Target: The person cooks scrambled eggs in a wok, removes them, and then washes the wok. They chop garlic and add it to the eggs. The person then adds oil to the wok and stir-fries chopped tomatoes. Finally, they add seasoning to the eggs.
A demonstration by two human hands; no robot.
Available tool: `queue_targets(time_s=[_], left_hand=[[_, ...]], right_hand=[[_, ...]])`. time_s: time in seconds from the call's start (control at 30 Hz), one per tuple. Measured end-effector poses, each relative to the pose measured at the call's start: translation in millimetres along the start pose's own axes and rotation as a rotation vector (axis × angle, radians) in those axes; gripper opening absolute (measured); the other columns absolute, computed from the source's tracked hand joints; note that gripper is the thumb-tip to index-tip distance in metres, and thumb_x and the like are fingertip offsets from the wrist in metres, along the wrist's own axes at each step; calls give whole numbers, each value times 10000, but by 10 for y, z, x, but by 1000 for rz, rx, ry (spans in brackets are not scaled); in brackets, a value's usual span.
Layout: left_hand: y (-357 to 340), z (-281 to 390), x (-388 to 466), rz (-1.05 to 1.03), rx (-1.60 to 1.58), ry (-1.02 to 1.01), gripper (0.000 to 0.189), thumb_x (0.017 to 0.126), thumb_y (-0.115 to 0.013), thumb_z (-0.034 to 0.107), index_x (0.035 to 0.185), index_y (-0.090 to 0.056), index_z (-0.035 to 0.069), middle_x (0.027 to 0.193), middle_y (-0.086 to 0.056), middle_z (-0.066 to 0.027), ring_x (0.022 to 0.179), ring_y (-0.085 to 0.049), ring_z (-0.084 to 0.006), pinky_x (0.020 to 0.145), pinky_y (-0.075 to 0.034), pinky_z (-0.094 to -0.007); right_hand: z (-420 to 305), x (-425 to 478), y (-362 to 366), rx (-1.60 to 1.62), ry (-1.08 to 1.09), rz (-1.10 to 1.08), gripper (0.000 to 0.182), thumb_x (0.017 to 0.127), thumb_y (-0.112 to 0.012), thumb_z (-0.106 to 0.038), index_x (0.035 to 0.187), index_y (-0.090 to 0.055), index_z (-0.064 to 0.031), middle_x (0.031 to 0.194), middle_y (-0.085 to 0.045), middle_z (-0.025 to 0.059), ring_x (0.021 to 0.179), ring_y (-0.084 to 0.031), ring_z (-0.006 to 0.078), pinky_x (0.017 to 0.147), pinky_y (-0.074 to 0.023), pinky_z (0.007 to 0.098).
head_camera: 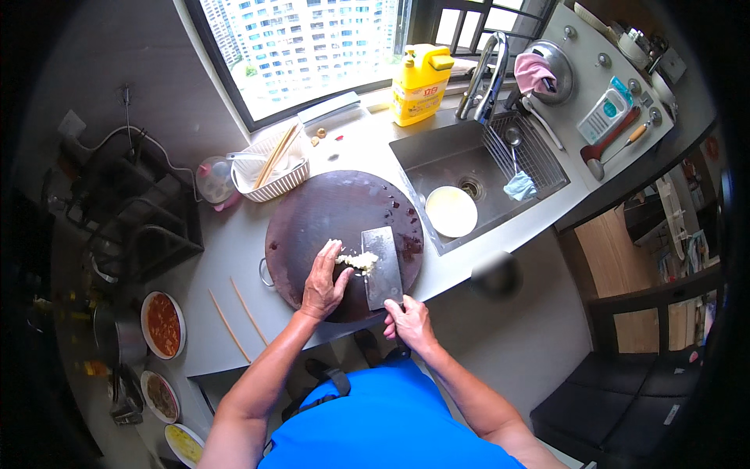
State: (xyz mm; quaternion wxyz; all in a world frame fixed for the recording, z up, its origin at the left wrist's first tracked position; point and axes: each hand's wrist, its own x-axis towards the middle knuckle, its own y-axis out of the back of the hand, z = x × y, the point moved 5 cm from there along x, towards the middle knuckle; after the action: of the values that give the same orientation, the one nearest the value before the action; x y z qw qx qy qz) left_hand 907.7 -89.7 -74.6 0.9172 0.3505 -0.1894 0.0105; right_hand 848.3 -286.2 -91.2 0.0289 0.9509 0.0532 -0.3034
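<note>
A round dark wooden chopping board (334,205) lies on the counter before me. On it sits a small heap of pale chopped food, perhaps garlic (358,261). My right hand (410,323) grips the handle of a cleaver (382,275), whose broad blade lies nearly flat on the board with its left edge at the heap. My left hand (327,282) is on the other side of the heap, thumb spread from the fingers, fingertips touching or very near the pieces. Wet dark spots (410,243) mark the board's right side.
A sink (433,155) holding a white bowl (451,211) adjoins the board's right. Behind stand a white basket (281,187) with chopsticks and a yellow detergent jug (419,88). Two chopsticks (229,325) and several filled dishes, including one of red food (164,325), are at left.
</note>
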Motion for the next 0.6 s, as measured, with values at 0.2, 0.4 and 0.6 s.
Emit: queue_targets(time_s=[0.2,0.4,0.6], left_hand=[[-116,9,-56,76,43,95,636,822,-664,171,1347,-363,-23,1340,-400,-251,1260,-408,-381,1045,-356,-399],[-282,-99,-9,155,223,124,574,880,-578,178,1341,-350,-76,1381,-343,-276,1332,-278,-421,1103,-242,-461],[-352,-266,22,192,177,212,556,916,-517,219,1348,-341,-82,1395,-338,-277,1353,-245,-412,1122,-195,-459]], right_hand=[[-55,122,-322,-37,74,-22,309,908,-586,-252,826,-507,34,637,-606,132,482,-624,188,409,-519,304],[-161,225,-468,-69,76,-81,316,903,-589,-254,809,-498,33,634,-605,134,480,-623,193,404,-516,307],[-159,263,-583,-104,79,-153,282,908,-572,-241,846,-532,32,627,-602,113,473,-613,179,405,-507,303]])
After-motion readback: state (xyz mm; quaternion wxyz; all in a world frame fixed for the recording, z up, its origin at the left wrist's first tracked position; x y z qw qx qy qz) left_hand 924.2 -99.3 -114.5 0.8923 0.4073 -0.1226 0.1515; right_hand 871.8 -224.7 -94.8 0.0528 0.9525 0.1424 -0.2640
